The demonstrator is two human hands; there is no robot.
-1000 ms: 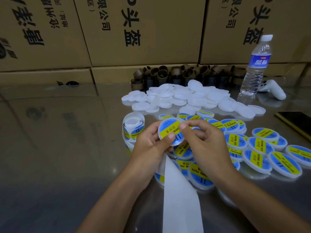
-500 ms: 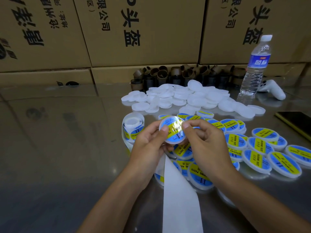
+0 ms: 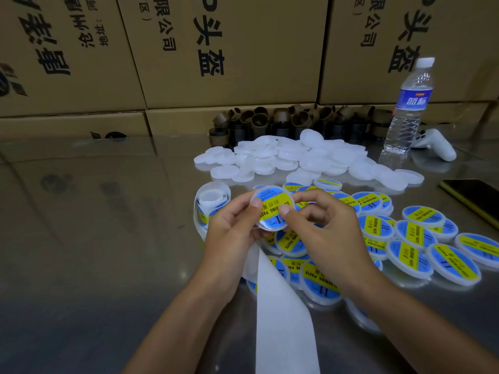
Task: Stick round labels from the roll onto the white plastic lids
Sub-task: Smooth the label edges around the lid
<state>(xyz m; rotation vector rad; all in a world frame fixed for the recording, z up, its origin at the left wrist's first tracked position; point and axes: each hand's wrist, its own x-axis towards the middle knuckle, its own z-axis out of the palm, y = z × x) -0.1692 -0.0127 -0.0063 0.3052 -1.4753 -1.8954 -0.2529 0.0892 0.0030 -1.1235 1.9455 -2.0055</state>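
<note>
Held lid (image 3: 270, 226) is up off the table at centre, face tilted toward the camera, with the blue-and-yellow round label (image 3: 271, 202) already on it. Left hand (image 3: 232, 230) grips the lid's left edge, thumb on the label face and fingers curled behind. Right hand (image 3: 324, 233) pinches the right side the same way, thumb on the label. Both hands are closed round this one lid.

Step in hand looks like smoothing the label. To do it well, rub the thumbs from the middle out to the rim, back the lid with the fingers so it doesn't flex, and check that the label sits centred with no lifted edge.

Label roll (image 3: 212, 203) stands just left of the left hand. Its bare backing strip (image 3: 280, 306) trails toward the near edge, between the forearms. Labelled lids (image 3: 413, 238) lie crowded under and to the right of the hands, several overlapping. Blank white lids (image 3: 297, 160) are heaped further back.

Far right are a water bottle (image 3: 407, 109), a white controller (image 3: 434, 145) and a phone (image 3: 478, 195) at the right edge. Brown cardboard cores (image 3: 283, 122) line the back against cartons (image 3: 229, 49). Open room is on the steel table (image 3: 94, 238) to the left. The right side is tight, so a finished lid needs dropping on the pile carefully. The upright bottle is the likeliest thing to knock when reaching for blanks.
</note>
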